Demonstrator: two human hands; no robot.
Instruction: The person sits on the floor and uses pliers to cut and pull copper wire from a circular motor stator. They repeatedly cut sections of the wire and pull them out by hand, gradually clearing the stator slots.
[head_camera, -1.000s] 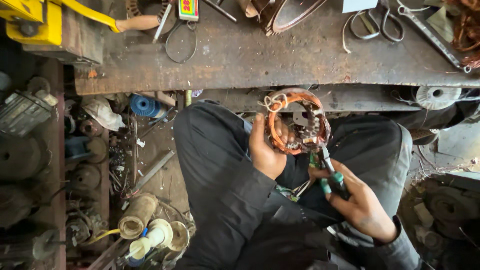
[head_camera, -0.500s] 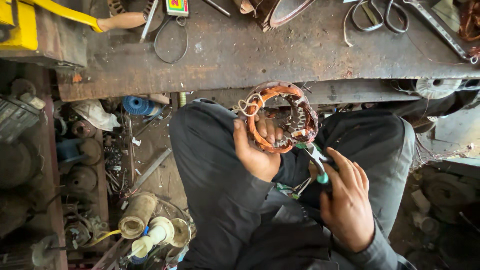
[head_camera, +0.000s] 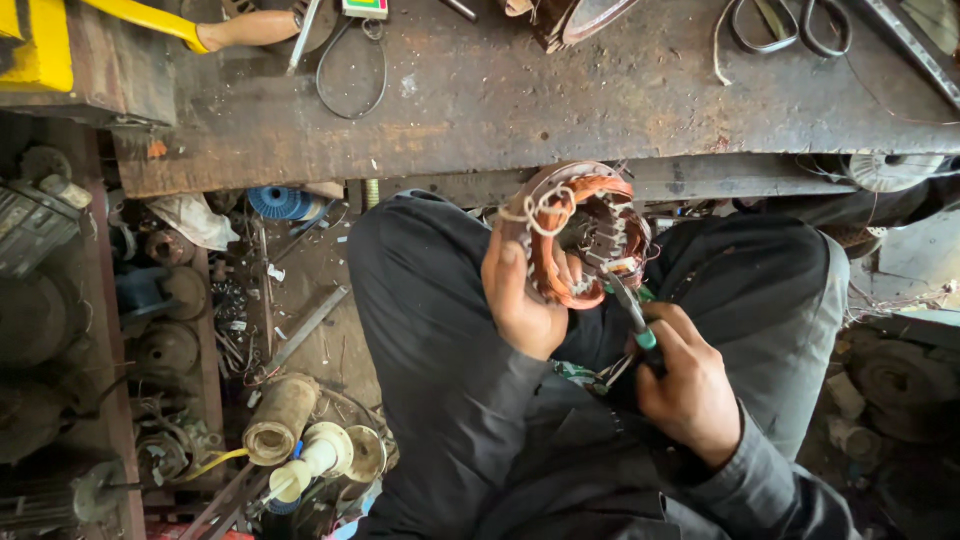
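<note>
left hand (head_camera: 522, 300) grips a round copper-wound stator (head_camera: 578, 235) (white ties); right hand (head_camera: 690, 385) clutches green-handled pliers (head_camera: 632, 318).

A cluttered repair workshop — scarred metal workbench (head_camera: 520, 100), scissors (head_camera: 790, 25), wire spools (head_camera: 285, 202), old motors (head_camera: 35, 225) crowding the floor.

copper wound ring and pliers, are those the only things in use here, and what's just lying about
In use:
round copper-wound motor stator ring, held in the left hand
green-handled metal pliers, held in the right hand, tip at the ring

Lying about:
black-handled scissors on the rusty metal workbench
black wire loop
blue spool
cream spool
</note>
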